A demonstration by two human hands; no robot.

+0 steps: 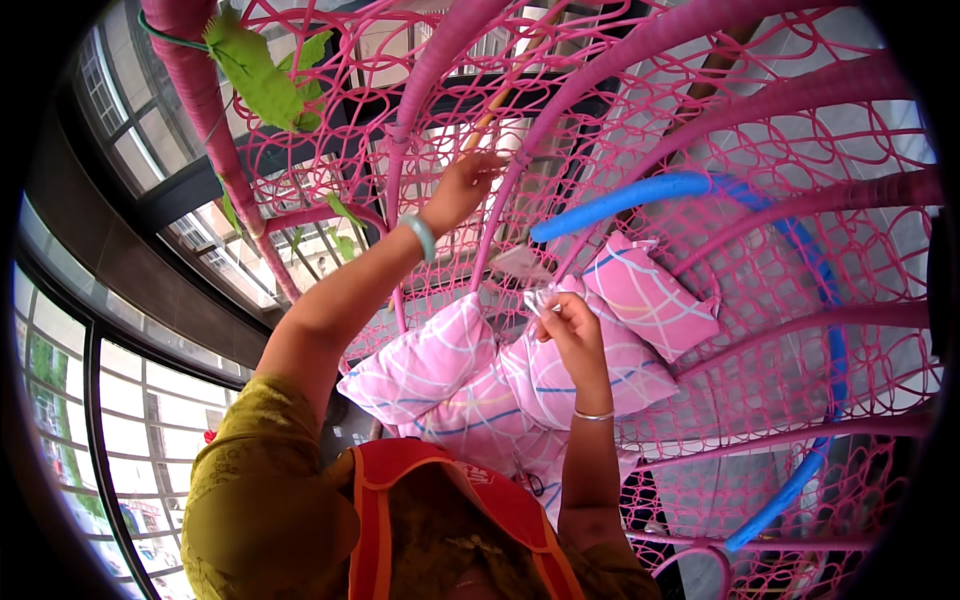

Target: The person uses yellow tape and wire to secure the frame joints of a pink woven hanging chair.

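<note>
My right hand (572, 330) is raised over the pink cushions, thumb and fingers pinching a small crumpled white scrap (540, 299). Just above it is a pale, flat piece (522, 264), smeared by motion; whether it is joined to the scrap I cannot tell. Higher and to the left, my left hand (468, 192) reaches toward the pink cord netting (440, 160), close to a pink wrapped tube (512, 178). Its fingers are loosely bent and apart, with nothing visible in them. A pale green bangle (420, 238) circles the left wrist.
Pink checked cushions (430, 362) fill the seat below my hands. A blue foam tube (660, 190) curves around the right side, near several wrapped pink tubes. Green artificial leaves (262, 75) hang at the upper left. Large windows (150, 430) stand at the left.
</note>
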